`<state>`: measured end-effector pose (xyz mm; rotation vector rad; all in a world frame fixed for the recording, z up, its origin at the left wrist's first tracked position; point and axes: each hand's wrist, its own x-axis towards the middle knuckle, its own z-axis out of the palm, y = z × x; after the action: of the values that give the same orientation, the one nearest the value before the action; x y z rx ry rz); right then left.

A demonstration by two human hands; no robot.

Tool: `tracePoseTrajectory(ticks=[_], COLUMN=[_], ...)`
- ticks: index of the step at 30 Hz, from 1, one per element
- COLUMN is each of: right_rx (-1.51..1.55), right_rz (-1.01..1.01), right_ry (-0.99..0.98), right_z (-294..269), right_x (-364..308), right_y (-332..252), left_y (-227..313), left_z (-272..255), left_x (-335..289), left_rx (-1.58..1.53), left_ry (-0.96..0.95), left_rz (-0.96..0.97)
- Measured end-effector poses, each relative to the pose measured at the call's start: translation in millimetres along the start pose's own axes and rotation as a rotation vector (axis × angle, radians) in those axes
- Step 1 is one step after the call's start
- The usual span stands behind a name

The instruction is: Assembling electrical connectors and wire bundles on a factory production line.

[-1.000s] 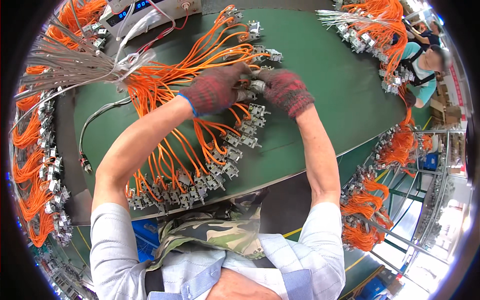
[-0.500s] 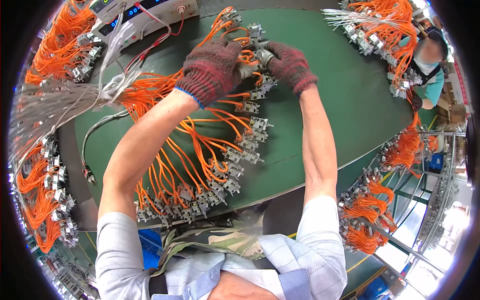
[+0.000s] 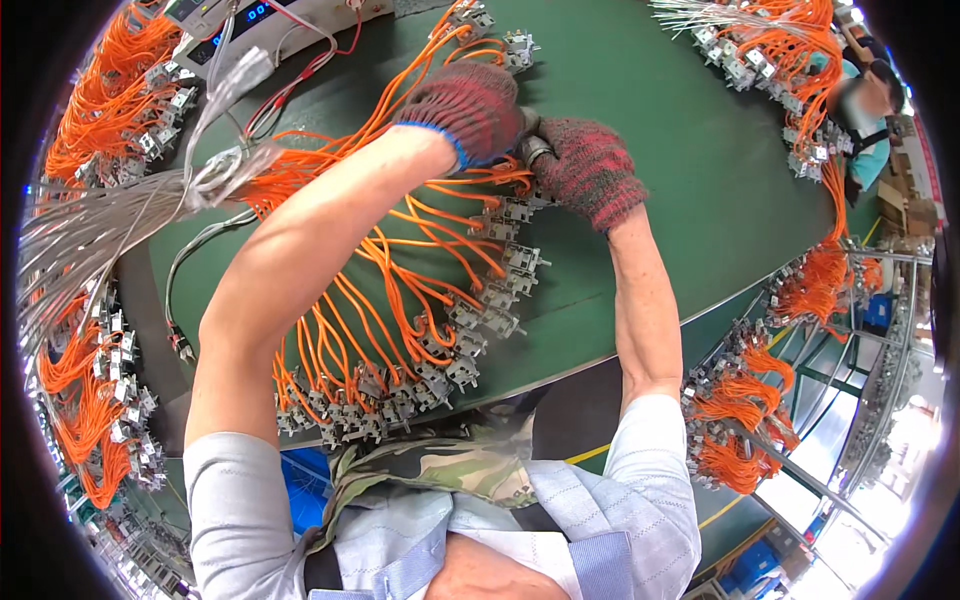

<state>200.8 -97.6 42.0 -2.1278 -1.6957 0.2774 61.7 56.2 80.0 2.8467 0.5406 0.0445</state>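
A bundle of orange cables (image 3: 395,265) fans across the green tabletop, its ends fitted with small grey metal-and-plastic parts (image 3: 522,262) lying in an arc. My left hand (image 3: 465,115), in a dark red knitted glove, is closed over the upper part of the fan. Touching or nearly touching it, my right hand (image 3: 590,172), gloved alike with grey fingertips, has its fingers bent inward. Whatever lies between the fingers is hidden by the gloves. Beyond the left hand, several more grey parts (image 3: 518,50) stay uncovered. Clear-sheathed wires (image 3: 110,215) run from the bundle's left end.
A bench power supply (image 3: 285,35) with a blue display and red leads stands at the back left. Other orange cable bundles (image 3: 85,400) lie at the left, and more hang on a rack (image 3: 735,410) at the right. A co-worker (image 3: 865,115) is at the far right.
My left hand has moved right and slightly nearer, closer to the right hand. My right hand has come a little nearer too, and more of the far grey parts show.
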Motion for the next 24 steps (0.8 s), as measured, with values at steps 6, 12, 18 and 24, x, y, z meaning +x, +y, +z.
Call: tracePoseTrajectory(ticks=[6, 12, 18, 24], right_rx=[-0.045, 0.045, 0.407, 0.304], right_rz=[0.062, 0.202, 0.121, 0.175], right_ry=[0.017, 0.05, 0.043, -0.317], right_z=[-1, 8, 2, -25], right_x=[0, 0, 22, 53], right_y=[-3, 2, 14, 19], left_y=[-12, -20, -30, -33], left_z=[11, 3, 34, 39], left_x=[25, 9, -23, -24], left_rx=[0.211, -0.022, -0.707, -0.738], left_ry=[0.069, 0.03, 0.136, 0.145], left_rz=[-0.038, -0.199, -0.229, -0.232])
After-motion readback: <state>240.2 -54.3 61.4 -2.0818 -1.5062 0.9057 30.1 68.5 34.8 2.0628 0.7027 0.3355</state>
